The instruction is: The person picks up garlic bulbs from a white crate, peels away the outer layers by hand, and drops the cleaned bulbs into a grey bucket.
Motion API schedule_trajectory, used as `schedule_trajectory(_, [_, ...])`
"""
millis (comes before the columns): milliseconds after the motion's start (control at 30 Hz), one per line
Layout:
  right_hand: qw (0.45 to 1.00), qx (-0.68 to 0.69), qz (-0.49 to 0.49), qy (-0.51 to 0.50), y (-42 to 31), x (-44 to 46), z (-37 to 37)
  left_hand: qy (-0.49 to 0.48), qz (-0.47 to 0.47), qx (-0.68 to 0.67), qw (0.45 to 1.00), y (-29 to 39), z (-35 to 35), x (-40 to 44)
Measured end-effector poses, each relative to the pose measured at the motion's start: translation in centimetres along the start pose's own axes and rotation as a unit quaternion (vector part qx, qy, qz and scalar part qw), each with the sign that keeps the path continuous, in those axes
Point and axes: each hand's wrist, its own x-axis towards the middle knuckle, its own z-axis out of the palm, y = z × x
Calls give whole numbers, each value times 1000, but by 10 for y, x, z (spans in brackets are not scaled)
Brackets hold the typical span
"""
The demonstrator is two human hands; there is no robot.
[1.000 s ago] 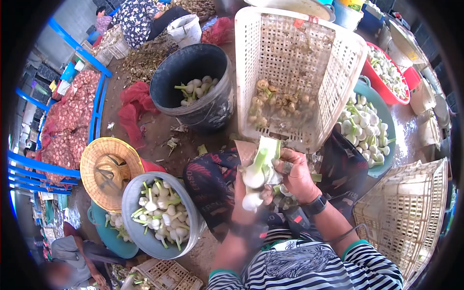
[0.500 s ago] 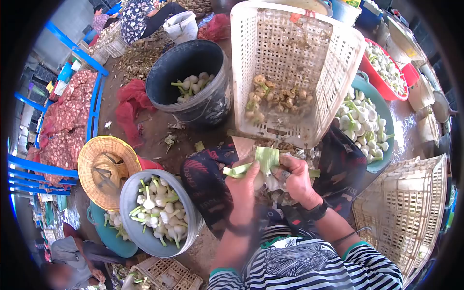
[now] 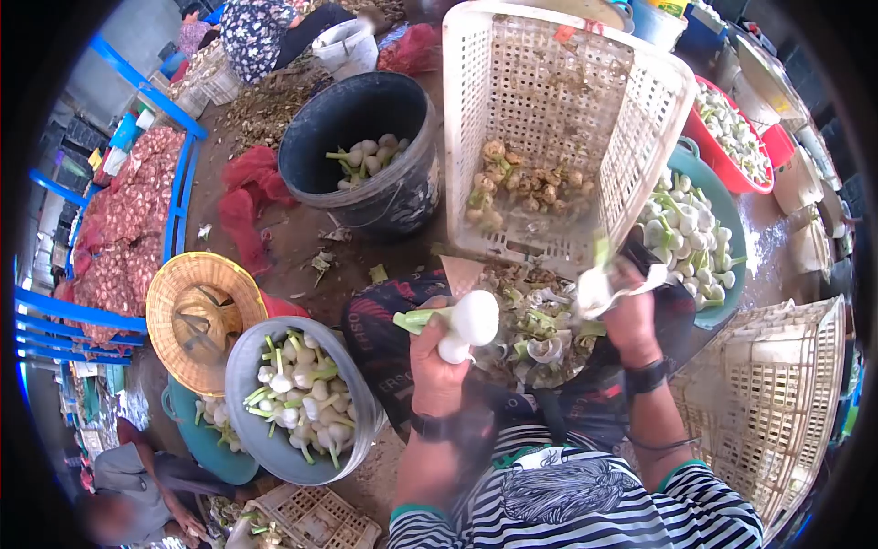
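My left hand (image 3: 437,371) is closed around garlic bulbs (image 3: 475,317); two smooth white bulbs show, and a green stem sticks out to the left. Over by the crate's near right corner, my right hand (image 3: 633,320) grips peeled garlic skin (image 3: 596,291), a pale, motion-blurred strip with a green end. Between the hands, garlic peelings (image 3: 540,334) are heaped over the lap. Ahead stands a white plastic crate (image 3: 558,69) with a few brownish, unpeeled garlic bulbs (image 3: 535,188) inside.
To the left are a black bucket (image 3: 306,165), a grey bucket (image 3: 358,416) of peeled garlic and a straw hat (image 3: 165,297). A teal basin (image 3: 727,206) of garlic, a red basin (image 3: 754,183) and another crate (image 3: 759,384) stand right. Co-workers sit at upper and lower left.
My hands have moved apart. The right has pulled a leafy skin off and carried it right; the left has shifted slightly down and left with the bulbs, now bare and white.
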Motion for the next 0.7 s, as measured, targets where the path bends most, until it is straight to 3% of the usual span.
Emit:
schedule_trajectory(33, [998,50,34,32,9,-2,15,24,-21,-12,999,-4,3,3])
schedule_trajectory(67, [943,-315,-62,-91,32,-7,10,49,-42,-26,998,-8,7,5])
schedule_trajectory(100, [863,-464,-39,-197,44,-12,14,78,-68,-52,993,-11,8,12])
schedule_trajectory(133, [773,-589,-59,-230,29,-26,28,111,-94,-76,986,-13,7,16])
schedule_trajectory(200, [834,-488,-126,-224,25,-27,31,133,-116,-84,981,-15,5,17])
schedule_trajectory(267, [953,-249,-6,-174,-10,-20,36,145,-143,-105,974,-16,3,17])
schedule_trajectory(333, [969,-82,-50,-227,-28,-10,30,141,-166,-103,971,-18,2,19])
schedule_trajectory(400, [945,139,-107,-277,-58,-15,43,147,-176,-89,969,-23,2,22])
schedule_trajectory(467, [957,108,-70,-260,-52,-26,65,168,-172,-60,969,-31,1,21])
schedule_trajectory(500, [962,95,-51,-253,-46,-30,71,110,-79,145,980,-36,9,16])
schedule_trajectory(533, [970,-3,-98,-224,-41,-32,73,45,20,341,939,-42,23,9])
schedule_trajectory(600, [949,-198,-185,-159,-32,-33,75,-13,13,341,940,-44,25,6])
schedule_trajectory(633, [955,-179,-168,-168,-31,-33,72,2,-90,145,985,-43,17,8])
schedule_trajectory(667, [968,-111,-137,-179,-30,-33,69,21,-184,-60,981,-40,12,8])
schedule_trajectory(700, [975,-43,-104,-193,-29,-34,66,48,-197,-80,976,-38,17,8])
